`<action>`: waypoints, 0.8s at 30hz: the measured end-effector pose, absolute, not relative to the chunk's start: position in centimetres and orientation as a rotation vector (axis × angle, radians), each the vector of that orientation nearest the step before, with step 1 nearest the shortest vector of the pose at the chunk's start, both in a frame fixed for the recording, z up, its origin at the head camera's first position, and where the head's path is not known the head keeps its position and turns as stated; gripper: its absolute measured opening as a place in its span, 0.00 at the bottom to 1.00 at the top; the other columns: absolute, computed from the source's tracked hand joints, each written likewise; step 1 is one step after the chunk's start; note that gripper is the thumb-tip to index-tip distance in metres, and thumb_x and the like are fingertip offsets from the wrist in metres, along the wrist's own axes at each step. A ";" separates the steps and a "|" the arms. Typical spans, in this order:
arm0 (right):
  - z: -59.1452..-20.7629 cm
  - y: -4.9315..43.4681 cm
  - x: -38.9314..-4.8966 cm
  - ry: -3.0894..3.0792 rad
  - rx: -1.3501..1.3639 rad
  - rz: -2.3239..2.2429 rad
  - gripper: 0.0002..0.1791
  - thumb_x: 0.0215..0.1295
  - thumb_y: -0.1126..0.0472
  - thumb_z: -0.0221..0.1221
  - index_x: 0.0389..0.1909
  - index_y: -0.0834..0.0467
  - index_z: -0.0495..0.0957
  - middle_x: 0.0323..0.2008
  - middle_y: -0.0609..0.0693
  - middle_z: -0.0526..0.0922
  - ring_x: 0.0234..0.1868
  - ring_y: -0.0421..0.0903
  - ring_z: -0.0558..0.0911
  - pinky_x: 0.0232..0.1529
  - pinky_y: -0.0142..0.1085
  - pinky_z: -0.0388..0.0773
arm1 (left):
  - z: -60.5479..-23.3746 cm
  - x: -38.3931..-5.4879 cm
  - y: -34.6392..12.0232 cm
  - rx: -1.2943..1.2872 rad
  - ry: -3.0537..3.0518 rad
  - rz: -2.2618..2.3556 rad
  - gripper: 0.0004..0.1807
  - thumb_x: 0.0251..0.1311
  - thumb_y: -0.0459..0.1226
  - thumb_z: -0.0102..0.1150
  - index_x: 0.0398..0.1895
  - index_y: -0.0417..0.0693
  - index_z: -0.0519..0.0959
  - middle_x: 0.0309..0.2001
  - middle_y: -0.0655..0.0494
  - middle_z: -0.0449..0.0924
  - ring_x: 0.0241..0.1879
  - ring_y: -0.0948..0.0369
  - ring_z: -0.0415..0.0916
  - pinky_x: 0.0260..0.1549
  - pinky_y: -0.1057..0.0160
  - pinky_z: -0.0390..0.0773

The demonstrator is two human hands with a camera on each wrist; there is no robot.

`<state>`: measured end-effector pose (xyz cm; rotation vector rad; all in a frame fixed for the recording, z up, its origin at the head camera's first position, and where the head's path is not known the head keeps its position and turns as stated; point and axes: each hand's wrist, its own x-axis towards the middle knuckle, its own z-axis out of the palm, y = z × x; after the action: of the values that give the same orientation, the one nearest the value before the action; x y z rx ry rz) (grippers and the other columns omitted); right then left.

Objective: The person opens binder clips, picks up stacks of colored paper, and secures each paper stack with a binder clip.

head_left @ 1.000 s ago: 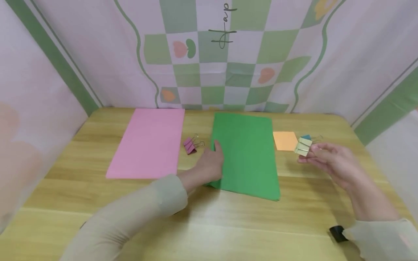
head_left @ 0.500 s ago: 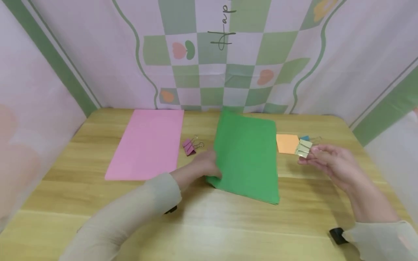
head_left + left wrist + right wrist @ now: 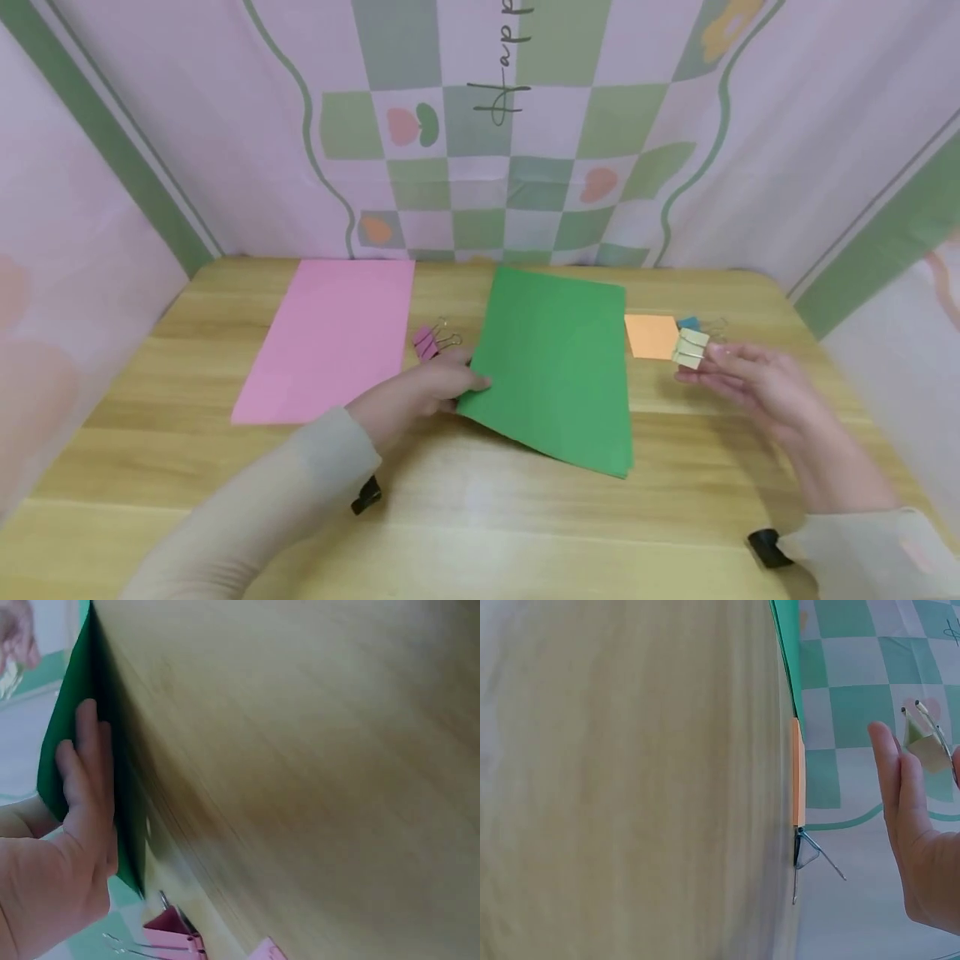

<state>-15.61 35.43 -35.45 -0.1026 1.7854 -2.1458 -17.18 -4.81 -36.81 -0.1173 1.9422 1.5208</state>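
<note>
Two hands over a wooden table [image 3: 480,517], walled at the far side and both flanks by a pink-and-green checked backdrop [image 3: 525,167]. Left hand [image 3: 423,392] pinching the near-left edge of the green paper [image 3: 555,367], thumb on top, fingers beneath as seen from the left wrist; that corner raised off the wood, far edge close to the backdrop, near-right corner down on the surface. Right hand [image 3: 738,379] raised just right of the green paper, fingertips gripping a cream binder clip [image 3: 690,348], remaining fingers extended.

Open room: a broad bare strip of table along the near edge in front of both forearms; a narrower bare gap between green paper and pink paper [image 3: 330,337]; some free wood to the far right, beyond the right hand.

Counted: two large sheets, one green, one pink, the pink one flat at left. One small orange note [image 3: 651,335] just right of the green paper. Three binder clips: the cream one held, one pink clip [image 3: 429,342] lying between the two sheets just beyond the left hand, one teal clip [image 3: 688,323] beside the orange note.

Teal clip mostly hidden behind the cream one. Fingers of the left hand under the sheet hidden in the head view. Backdrop lettering cut off at the top. Wrist views blurred. Cannot tell whether the green paper is one sheet or several.
</note>
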 end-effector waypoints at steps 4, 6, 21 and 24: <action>-35.4 35.3 -15.6 1.773 -0.080 -2.153 0.16 0.77 0.69 0.46 0.43 0.58 0.84 0.40 0.52 0.89 0.44 0.46 0.89 0.49 0.31 0.83 | -36.9 -17.5 -5.3 -0.154 1.840 1.570 0.19 0.72 0.30 0.46 0.65 0.35 0.68 0.45 0.45 0.79 0.40 0.56 0.80 0.47 0.58 0.85; -35.3 35.2 -15.6 1.771 -0.056 -2.155 0.15 0.77 0.68 0.47 0.42 0.58 0.84 0.40 0.52 0.89 0.43 0.46 0.89 0.49 0.31 0.83 | -36.9 -17.6 -5.5 -0.170 1.795 1.594 0.19 0.73 0.29 0.44 0.65 0.35 0.68 0.44 0.46 0.79 0.39 0.57 0.80 0.49 0.57 0.84; -35.1 35.4 -15.4 1.679 0.004 -2.212 0.17 0.78 0.66 0.46 0.42 0.57 0.85 0.40 0.54 0.89 0.43 0.48 0.89 0.49 0.31 0.84 | -36.6 -17.1 -7.0 -0.103 1.759 1.761 0.25 0.74 0.29 0.43 0.73 0.42 0.63 0.53 0.42 0.77 0.42 0.56 0.82 0.50 0.55 0.84; -35.0 35.2 -15.4 1.684 0.004 -2.191 0.17 0.78 0.66 0.47 0.42 0.57 0.85 0.40 0.54 0.89 0.44 0.47 0.89 0.49 0.32 0.84 | -36.3 -16.8 -7.2 -0.084 1.788 1.768 0.24 0.74 0.29 0.43 0.71 0.43 0.65 0.52 0.42 0.79 0.39 0.58 0.83 0.47 0.57 0.86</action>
<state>-15.44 35.25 -35.02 0.0043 1.6839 -2.1914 -16.79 -7.23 -36.30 -0.0836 1.7879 1.7680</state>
